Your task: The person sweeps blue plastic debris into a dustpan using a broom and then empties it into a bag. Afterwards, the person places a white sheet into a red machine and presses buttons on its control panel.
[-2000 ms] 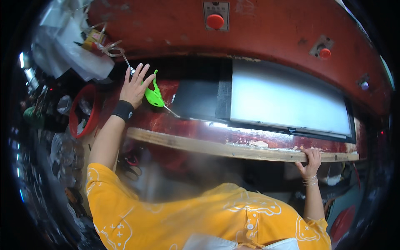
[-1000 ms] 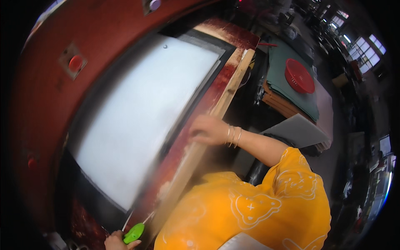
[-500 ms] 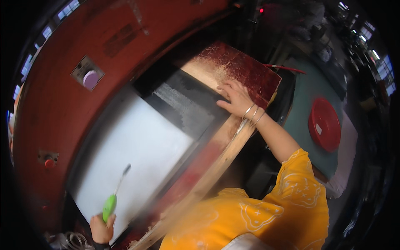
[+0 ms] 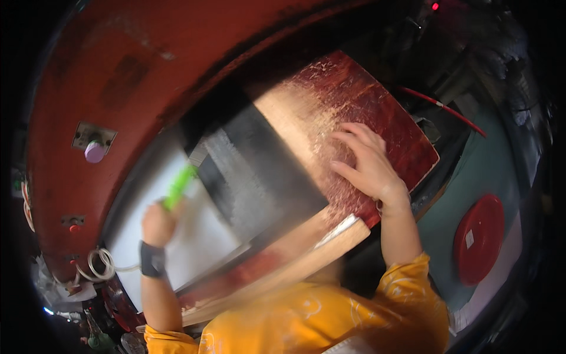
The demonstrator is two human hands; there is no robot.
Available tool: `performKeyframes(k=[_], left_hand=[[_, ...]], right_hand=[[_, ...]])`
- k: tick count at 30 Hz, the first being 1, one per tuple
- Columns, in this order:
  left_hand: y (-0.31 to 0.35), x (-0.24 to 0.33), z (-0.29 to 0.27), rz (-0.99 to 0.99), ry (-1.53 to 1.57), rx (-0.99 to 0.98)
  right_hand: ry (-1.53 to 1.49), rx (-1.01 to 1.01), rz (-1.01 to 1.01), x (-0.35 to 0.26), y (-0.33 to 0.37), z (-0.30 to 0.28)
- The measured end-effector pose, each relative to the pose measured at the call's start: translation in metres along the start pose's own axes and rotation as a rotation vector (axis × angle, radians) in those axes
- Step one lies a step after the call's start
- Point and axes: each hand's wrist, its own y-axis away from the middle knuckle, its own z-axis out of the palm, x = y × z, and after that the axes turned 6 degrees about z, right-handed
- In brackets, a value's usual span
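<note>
My left hand, a dark band round its wrist, is closed round the bright green handle of a slim tool. Motion blurs the tool's tip, which lies near the edge between a white sheet and a dark grey flat plate. My right hand is spread open over a worn dark-red wooden board, holding nothing. Its fingertips are at the scuffed, pale part of the board, to the right of the plate.
A large red machine panel with a purple knob curves along the far left. A coiled white cable hangs at lower left. A pale wooden strip edges the near side. At right, a red basin sits on a greenish surface.
My left hand has carried the green-handled tool up and to the right, from the white sheet's near end toward the dark plate. My right hand now lies further onto the red board. The view has shifted.
</note>
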Motion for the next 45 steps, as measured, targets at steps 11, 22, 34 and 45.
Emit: performKeyframes(k=[11,22,34,45], left_hand=[[-0.094,0.15,0.039,0.203,-0.02,0.133],[-0.17,0.209,0.07,0.271,0.037,0.198],[-0.155,0.068,0.031,-0.081,0.103,0.14],[-0.127,-0.021,0.018,-0.541,-0.1,0.16]], right_hand=[[-0.103,0.037,-0.001,0.05,0.022,-0.013],[-0.381,0.143,-0.103,0.057,0.026,-0.009],[-0.569,0.154,-0.171,0.068,0.032,-0.001],[-0.567,0.139,-0.184,0.068,0.032,0.006]])
